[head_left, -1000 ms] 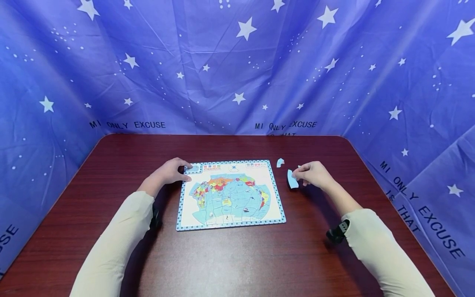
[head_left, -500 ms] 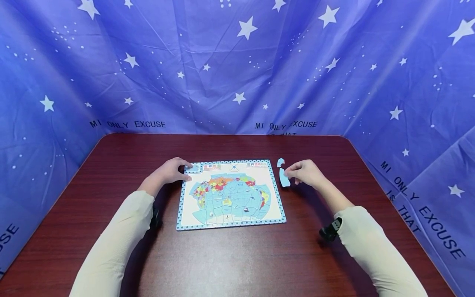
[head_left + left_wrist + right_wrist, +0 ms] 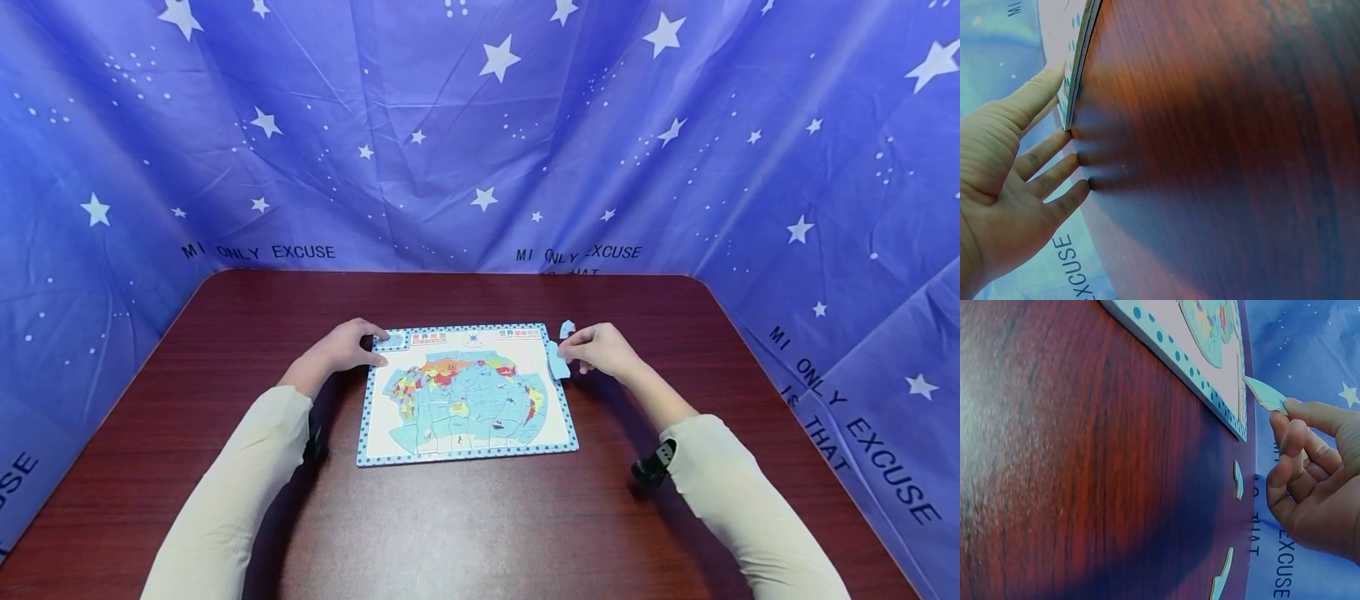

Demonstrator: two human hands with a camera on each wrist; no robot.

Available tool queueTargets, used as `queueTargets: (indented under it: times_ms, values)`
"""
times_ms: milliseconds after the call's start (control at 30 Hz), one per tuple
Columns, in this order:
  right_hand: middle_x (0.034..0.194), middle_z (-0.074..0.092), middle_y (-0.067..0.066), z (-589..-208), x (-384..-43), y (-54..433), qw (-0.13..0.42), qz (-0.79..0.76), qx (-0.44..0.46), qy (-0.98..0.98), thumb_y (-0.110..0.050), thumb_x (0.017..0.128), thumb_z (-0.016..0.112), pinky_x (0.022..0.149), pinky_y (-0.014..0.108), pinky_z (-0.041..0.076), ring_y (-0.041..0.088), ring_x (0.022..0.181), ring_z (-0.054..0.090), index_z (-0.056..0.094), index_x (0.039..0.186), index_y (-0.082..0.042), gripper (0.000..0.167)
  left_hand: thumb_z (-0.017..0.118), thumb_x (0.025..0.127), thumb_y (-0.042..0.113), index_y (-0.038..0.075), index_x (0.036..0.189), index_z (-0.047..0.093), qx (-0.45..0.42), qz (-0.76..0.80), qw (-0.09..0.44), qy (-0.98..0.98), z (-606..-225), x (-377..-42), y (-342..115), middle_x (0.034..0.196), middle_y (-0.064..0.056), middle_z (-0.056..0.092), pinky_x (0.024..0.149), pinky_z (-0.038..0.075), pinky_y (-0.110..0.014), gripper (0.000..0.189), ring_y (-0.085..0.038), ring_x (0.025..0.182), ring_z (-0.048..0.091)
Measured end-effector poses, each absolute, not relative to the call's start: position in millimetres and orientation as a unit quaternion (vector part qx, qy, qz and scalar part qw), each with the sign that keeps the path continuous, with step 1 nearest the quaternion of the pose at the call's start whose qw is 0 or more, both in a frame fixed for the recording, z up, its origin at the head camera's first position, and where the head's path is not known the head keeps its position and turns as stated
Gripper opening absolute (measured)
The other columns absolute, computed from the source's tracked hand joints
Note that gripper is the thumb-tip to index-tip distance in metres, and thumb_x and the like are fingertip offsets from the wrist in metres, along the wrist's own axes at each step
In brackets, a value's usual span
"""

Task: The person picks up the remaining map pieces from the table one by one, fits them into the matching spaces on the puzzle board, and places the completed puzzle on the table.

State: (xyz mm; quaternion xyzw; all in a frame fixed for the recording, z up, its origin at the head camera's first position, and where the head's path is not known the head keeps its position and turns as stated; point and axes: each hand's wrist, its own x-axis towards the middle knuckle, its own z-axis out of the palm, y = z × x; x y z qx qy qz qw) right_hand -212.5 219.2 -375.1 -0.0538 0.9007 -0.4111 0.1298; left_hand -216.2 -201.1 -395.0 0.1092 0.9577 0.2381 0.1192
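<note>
A world map jigsaw board (image 3: pixel 381 404) with a dotted blue border lies on the table. My left hand (image 3: pixel 348 345) rests at its far left corner. In the left wrist view that hand's thumb (image 3: pixel 1044 87) lies on the board's edge, and its straight fingers reach past the corner. My right hand (image 3: pixel 606 348) pinches a pale blue jigsaw piece (image 3: pixel 557 362) between thumb and fingers, over the board's right border. In the right wrist view the held piece (image 3: pixel 1265 395) is tilted above the board, while the other fingers curl loosely.
A small loose jigsaw piece (image 3: pixel 567 327) lies beyond the board's right edge, close to my right hand. The right wrist view also shows another loose piece (image 3: pixel 1221 576) on the dark red wooden table (image 3: pixel 465 533). Blue star-printed cloth (image 3: pixel 480 150) surrounds the table.
My right hand has moved left with the pinched jigsaw piece, from the bare table to above the board's right border. The left hand and the board have stayed put.
</note>
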Motion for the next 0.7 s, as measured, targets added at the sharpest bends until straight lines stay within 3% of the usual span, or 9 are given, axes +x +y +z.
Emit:
queueTargets:
  times_ms: [233, 467, 700]
  values:
    - [0.084, 0.071, 0.013, -376.0, -212.4, 211.6, 0.137, -0.417, -0.058, 0.897, -0.022, 0.084, 0.068, 0.053, 0.036, 0.048, 0.012, 0.052, 0.055, 0.072, 0.095, -0.003, 0.023, 0.071, 0.083, 0.024, 0.003, 0.124, 0.059, 0.113, 0.240, 0.115, 0.957, -395.1, -215.5, -201.7, 0.138, -0.025, 0.042, 0.103, 0.037, -0.052, 0.048, -0.039, 0.124, 0.041]
    - [0.077, 0.069, 0.010, -378.0, -214.0, 204.5, 0.139, -0.412, -0.057, 0.899, -0.023, 0.082, 0.070, 0.053, 0.034, 0.047, 0.012, 0.051, 0.055, 0.073, 0.094, -0.005, 0.022, 0.071, 0.083, 0.025, 0.004, 0.124, 0.059, 0.108, 0.240, 0.116, 0.958, -395.8, -215.5, -201.3, 0.138, -0.024, 0.042, 0.103, 0.037, -0.051, 0.048, -0.038, 0.123, 0.042]
    - [0.081, 0.069, 0.011, -377.5, -212.7, 196.1, 0.144, -0.406, -0.068, 0.900, -0.025, 0.083, 0.069, 0.053, 0.034, 0.045, 0.019, 0.056, 0.058, 0.074, 0.092, -0.008, 0.019, 0.071, 0.083, 0.026, 0.004, 0.124, 0.059, 0.110, 0.239, 0.119, 0.957, -395.7, -216.4, -201.5, 0.139, -0.025, 0.041, 0.103, 0.037, -0.052, 0.049, -0.039, 0.124, 0.041]
